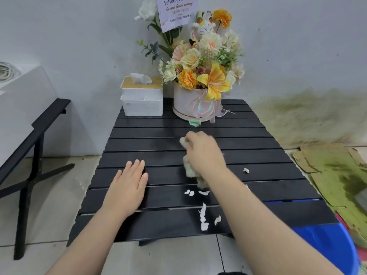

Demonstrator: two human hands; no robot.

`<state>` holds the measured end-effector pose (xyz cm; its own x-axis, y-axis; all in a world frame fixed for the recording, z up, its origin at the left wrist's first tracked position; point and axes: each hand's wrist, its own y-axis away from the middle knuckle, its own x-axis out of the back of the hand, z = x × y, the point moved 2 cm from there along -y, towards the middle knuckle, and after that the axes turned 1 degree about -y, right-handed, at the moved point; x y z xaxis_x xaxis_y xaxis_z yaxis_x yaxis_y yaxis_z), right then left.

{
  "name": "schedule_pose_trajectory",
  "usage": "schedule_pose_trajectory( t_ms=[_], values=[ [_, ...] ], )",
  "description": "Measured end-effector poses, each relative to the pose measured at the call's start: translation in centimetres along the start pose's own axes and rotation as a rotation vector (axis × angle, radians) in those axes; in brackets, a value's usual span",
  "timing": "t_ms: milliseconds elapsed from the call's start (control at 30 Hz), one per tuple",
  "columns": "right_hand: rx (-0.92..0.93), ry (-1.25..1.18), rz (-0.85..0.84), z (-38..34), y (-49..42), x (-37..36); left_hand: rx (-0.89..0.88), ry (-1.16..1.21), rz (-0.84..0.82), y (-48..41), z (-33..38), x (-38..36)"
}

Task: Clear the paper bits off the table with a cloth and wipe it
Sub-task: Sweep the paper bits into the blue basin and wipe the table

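Right hand [202, 153] clutching fluffy cream cloth [189, 167] mid black slatted bench [258, 135], white torn paper bits [203, 215] nearer the body (closest that hand), left hand [129, 185] flat, empty.

A cream fluffy cloth [189, 167] hangs bunched over the black slatted table [158, 133]. Torn white paper bits [203, 216] lie scattered near its front edge.
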<state>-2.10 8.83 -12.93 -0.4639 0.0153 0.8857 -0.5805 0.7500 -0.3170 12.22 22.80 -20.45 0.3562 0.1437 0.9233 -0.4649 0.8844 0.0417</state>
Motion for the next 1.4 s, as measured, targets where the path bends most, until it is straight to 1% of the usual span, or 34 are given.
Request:
schedule_pose_trajectory(
  t_ms=[67,100,167,267,300,400,500,600,700,767,833,867,967,1033,1133,1200,1333,1400],
  values=[
    [0.111,0.08,-0.088,-2.6,4.1,-2.0,0.016,-0.023,0.034,3.1,-0.1,-0.4],
    [0.12,0.147,-0.129,-3.8,6.2,-3.4,0.002,-0.074,0.052,4.5,-0.4,-0.6],
    [0.096,0.163,-0.103,-5.7,10.0,-5.7,-0.021,-0.142,0.043,5.8,-1.3,-0.9],
    [0.15,0.159,-0.085,-7.1,13.0,-7.0,-0.023,-0.17,0.037,5.5,-1.7,-1.0],
    [0.158,0.163,-0.066,-6.8,13.1,-7.1,-0.018,-0.167,0.037,5.4,-1.5,-0.9],
    [0.131,0.163,-0.082,-5.9,12.7,-7.1,0.014,-0.181,0.006,5.5,-1.0,-0.7],
    [0.151,0.157,-0.079,-5.2,12.7,-6.9,0.021,-0.168,0.012,5.8,-0.7,-0.4],
    [0.059,0.189,-0.069,-2.6,12.0,-5.9,0.017,-0.157,0.016,5.8,-0.7,-0.3],
    [-0.005,0.259,-0.024,0.5,10.7,-4.4,0.021,-0.159,0.007,5.7,-0.7,-0.4],
    [-0.003,0.255,0.057,1.1,10.0,-3.6,0.022,-0.151,0.014,5.7,-0.7,-0.5],
    [0.064,0.222,0.126,-0.4,10.0,-3.3,0.021,-0.15,0.019,5.7,-0.8,-0.5],
    [0.134,0.215,0.124,-1.6,10.4,-3.6,0.019,-0.151,0.02,5.7,-0.9,-0.6],
    [0.397,0.281,0.005,-4.9,13.1,-5.0,0.015,-0.149,0.015,5.7,-1.0,-0.6],
    [0.44,0.302,-0.052,-4.5,14.3,-5.1,0.012,-0.156,0.012,5.7,-1.0,-0.6],
    [0.414,0.279,0.017,-0.7,14.0,-4.3,0.033,-0.17,-0.001,5.7,-0.7,-0.4],
    [0.389,0.295,0.018,2.5,13.2,-3.6,0.047,-0.185,-0.011,5.6,0.4,-0.5],
    [0.208,0.27,0.09,7.3,11.1,-0.7,-0.031,-0.174,-0.029,5.4,5.0,-2.0],
    [0.176,0.244,0.122,7.8,11.0,0.5,-0.059,-0.174,-0.034,5.2,6.8,-3.2]
  ],
)
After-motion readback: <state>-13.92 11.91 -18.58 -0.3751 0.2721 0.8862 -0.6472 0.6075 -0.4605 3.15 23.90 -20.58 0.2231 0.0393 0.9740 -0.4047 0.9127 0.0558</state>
